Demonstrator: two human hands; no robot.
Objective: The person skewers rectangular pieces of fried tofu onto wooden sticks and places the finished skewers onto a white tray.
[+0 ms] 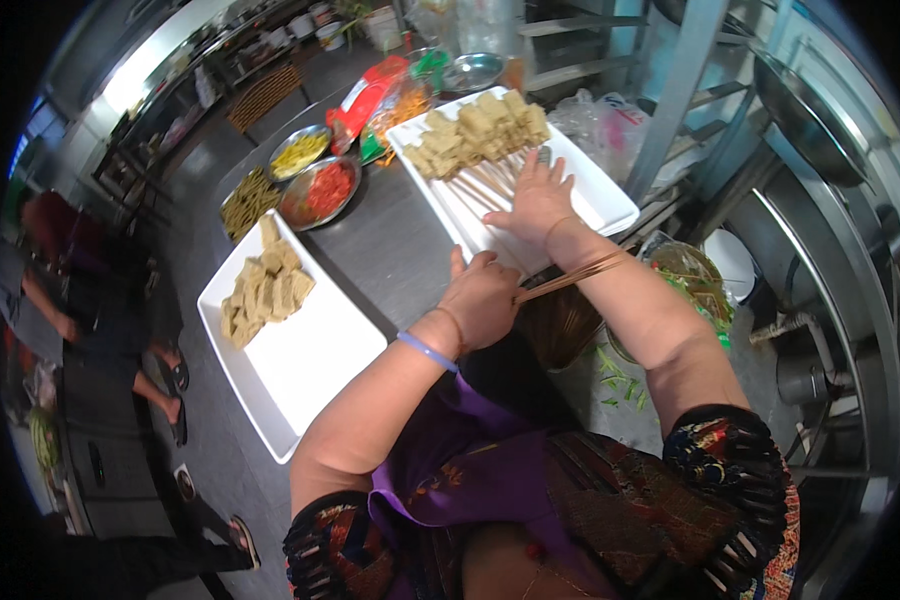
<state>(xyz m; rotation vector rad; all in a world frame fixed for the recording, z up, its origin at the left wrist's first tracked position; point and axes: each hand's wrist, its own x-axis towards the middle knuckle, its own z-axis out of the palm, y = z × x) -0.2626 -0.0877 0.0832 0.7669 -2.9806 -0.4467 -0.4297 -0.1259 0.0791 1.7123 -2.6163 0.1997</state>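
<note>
My left hand (pixel 484 298) is closed around several thin wooden skewers (pixel 570 279), whose ends stick out to the right, beneath my right forearm. My right hand (pixel 540 193) lies with spread fingers over the stick ends of the skewered tofu-like pieces (pixel 480 131) in a white plastic tray (pixel 604 202); whether it grips any stick cannot be told. These skewers lie side by side, food ends toward the back. Left of my hands, a second white tray (pixel 330 375) holds loose folded tofu-like pieces (pixel 266 292) heaped in its far part.
Metal bowls of chopped red food (pixel 328 189), yellow pieces (pixel 300 154) and green beans (pixel 249 206) stand behind the left tray. A red plastic bag (pixel 371 94) lies beyond. A metal rack (pixel 664 112) rises at right. Another person (pixel 67 262) stands at far left.
</note>
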